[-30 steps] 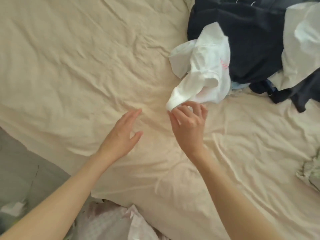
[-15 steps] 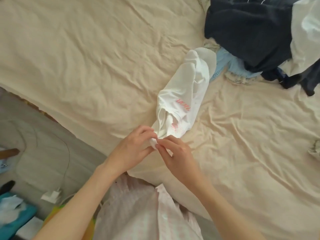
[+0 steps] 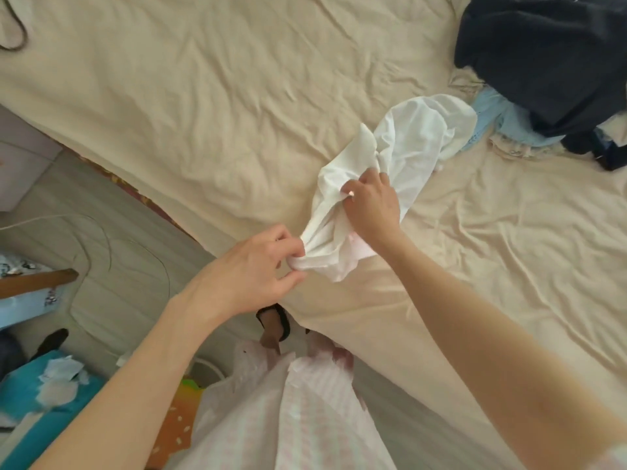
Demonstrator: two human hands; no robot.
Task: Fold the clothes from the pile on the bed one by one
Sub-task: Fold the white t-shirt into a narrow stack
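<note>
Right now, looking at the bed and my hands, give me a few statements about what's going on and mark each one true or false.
1. Both hands hold the white garment. True: the left hand pinches its near end and the right hand grips it further up.
2. The white garment is already folded flat. False: it lies bunched and twisted on the beige sheet.
3. A pile of dark clothes sits at the far right of the bed. True.
4. The light blue garment lies under the left hand. False: it lies beside the dark pile, away from both hands.
5. The sheet is blue. False: it is beige.
</note>
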